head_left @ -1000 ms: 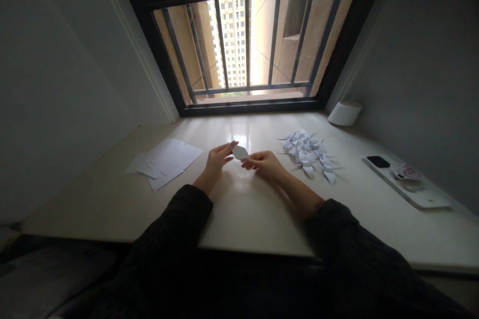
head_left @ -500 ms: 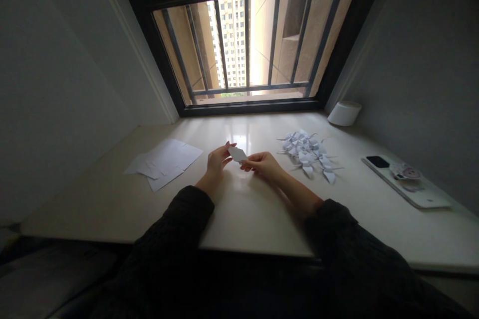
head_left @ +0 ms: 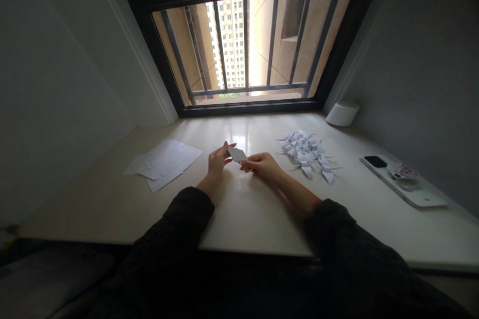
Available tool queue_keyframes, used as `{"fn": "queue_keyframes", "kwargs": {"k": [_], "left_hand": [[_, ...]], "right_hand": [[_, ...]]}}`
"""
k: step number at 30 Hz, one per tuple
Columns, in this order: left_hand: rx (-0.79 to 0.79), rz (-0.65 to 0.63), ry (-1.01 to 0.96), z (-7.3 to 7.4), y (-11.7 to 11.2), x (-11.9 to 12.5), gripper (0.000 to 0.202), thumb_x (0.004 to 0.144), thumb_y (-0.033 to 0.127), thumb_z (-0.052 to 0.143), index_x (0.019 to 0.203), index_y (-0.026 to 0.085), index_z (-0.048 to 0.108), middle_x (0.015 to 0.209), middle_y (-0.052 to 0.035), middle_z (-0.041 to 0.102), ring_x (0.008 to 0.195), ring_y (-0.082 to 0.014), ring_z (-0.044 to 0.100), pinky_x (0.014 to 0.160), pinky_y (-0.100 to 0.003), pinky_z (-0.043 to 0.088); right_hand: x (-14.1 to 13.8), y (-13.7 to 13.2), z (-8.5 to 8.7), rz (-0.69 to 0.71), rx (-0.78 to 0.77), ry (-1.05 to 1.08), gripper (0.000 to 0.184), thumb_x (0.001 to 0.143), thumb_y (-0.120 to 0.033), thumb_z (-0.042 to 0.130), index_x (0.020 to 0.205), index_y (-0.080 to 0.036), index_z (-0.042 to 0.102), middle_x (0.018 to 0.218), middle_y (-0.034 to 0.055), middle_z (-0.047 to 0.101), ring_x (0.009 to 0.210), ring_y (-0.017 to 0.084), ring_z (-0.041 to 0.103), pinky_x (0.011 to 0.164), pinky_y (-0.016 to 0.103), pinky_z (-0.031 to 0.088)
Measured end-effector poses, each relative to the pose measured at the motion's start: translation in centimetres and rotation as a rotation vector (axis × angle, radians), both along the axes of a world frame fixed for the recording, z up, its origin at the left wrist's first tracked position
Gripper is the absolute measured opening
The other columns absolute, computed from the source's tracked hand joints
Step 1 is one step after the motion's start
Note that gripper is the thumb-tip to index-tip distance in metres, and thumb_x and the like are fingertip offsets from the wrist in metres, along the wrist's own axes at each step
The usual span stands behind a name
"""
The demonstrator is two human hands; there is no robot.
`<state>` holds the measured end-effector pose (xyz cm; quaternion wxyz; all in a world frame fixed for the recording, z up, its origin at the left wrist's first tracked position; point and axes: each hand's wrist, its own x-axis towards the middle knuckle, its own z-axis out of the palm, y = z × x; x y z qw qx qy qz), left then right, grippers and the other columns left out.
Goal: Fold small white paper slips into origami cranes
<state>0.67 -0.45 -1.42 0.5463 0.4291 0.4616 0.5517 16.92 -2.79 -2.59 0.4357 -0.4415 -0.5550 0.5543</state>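
Note:
A small piece of folded white paper [head_left: 237, 154] is held up between my two hands, above the pale sill. My left hand [head_left: 217, 159] pinches its upper left end, thumb and fingers closed on it. At the lower right end, my right hand [head_left: 261, 163] grips the paper between thumb and fingertips. The piece looks flat, with pointed ends; its fold lines are too small to make out. To the right lies a pile of folded paper pieces [head_left: 304, 149] with thin pointed tips. Loose white paper sheets [head_left: 175, 155] lie on the left, overlapping smaller strips.
A white phone [head_left: 407, 184] with a round grip on its back lies at the right. Behind it a white cylindrical object [head_left: 343, 113] stands by the wall. The sill [head_left: 254, 219] ends at a dark front edge; a barred window [head_left: 247, 104] closes the back.
Both hands keep their hold on the folded paper, almost still. The view has shifted very slightly; nothing else has visibly moved.

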Motion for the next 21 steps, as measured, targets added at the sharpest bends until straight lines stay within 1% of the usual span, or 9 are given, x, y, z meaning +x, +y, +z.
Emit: {"fn": "queue_keyframes", "kwargs": {"k": [2, 4, 7, 11, 14, 21], "left_hand": [[0.025, -0.024, 0.023, 0.16, -0.21, 0.13, 0.051, 0.069, 0.057, 0.062, 0.1, 0.017, 0.071, 0.093, -0.0097, 0.069, 0.081, -0.0192, 0.06, 0.07, -0.029, 0.043], [0.047, -0.071, 0.056, 0.27, -0.42, 0.32, 0.051, 0.068, 0.057, 0.065, 0.1, 0.018, 0.07, 0.093, -0.009, 0.069, 0.082, -0.0189, 0.061, 0.07, -0.029, 0.043], [0.051, -0.136, 0.105, 0.22, -0.57, 0.57, 0.046, 0.063, 0.052, 0.072, 0.093, 0.017, 0.072, 0.09, -0.0082, 0.069, 0.08, -0.0183, 0.061, 0.071, -0.029, 0.044], [0.022, -0.124, 0.088, -0.09, -0.45, 0.6, 0.038, 0.059, 0.047, 0.075, 0.082, 0.017, 0.073, 0.08, -0.0066, 0.069, 0.072, -0.0158, 0.06, 0.069, -0.028, 0.042], [-0.019, -0.139, 0.023, -0.07, -0.39, 0.5, 0.036, 0.059, 0.045, 0.075, 0.08, 0.017, 0.072, 0.08, -0.0061, 0.069, 0.071, -0.0147, 0.059, 0.07, -0.028, 0.042], [-0.065, -0.118, -0.054, 0.73, -0.69, 0.61, 0.033, 0.059, 0.042, 0.076, 0.079, 0.016, 0.07, 0.083, -0.0059, 0.067, 0.073, -0.0142, 0.059, 0.07, -0.027, 0.043]], "right_hand": [[0.05, 0.0, 0.03, -0.036, 0.008, -0.004, 0.034, 0.061, -0.049, 0.074, 0.071, -0.017, 0.075, 0.069, 0.0084, 0.072, 0.059, 0.014, 0.061, 0.059, 0.026, 0.042], [0.1, -0.01, 0.13, -0.066, 0.02, -0.004, 0.034, 0.062, -0.05, 0.073, 0.069, -0.017, 0.074, 0.069, 0.0083, 0.072, 0.06, 0.015, 0.061, 0.059, 0.027, 0.042], [0.09, -0.05, 0.3, -0.068, 0.042, 0.006, 0.033, 0.062, -0.049, 0.073, 0.069, -0.018, 0.075, 0.07, 0.0081, 0.072, 0.06, 0.015, 0.061, 0.061, 0.027, 0.042], [-0.09, -0.08, 0.29, -0.042, 0.067, -0.002, 0.031, 0.063, -0.049, 0.072, 0.069, -0.018, 0.075, 0.07, 0.0076, 0.072, 0.059, 0.015, 0.06, 0.06, 0.028, 0.041], [-0.19, -0.01, 0.14, -0.028, 0.072, -0.002, 0.031, 0.064, -0.049, 0.072, 0.07, -0.019, 0.075, 0.069, 0.0072, 0.072, 0.059, 0.015, 0.06, 0.06, 0.028, 0.04], [-0.24, -0.01, 0.05, -0.021, 0.068, 0.004, 0.031, 0.064, -0.049, 0.072, 0.071, -0.019, 0.075, 0.069, 0.0072, 0.072, 0.059, 0.015, 0.06, 0.059, 0.028, 0.039]]}}
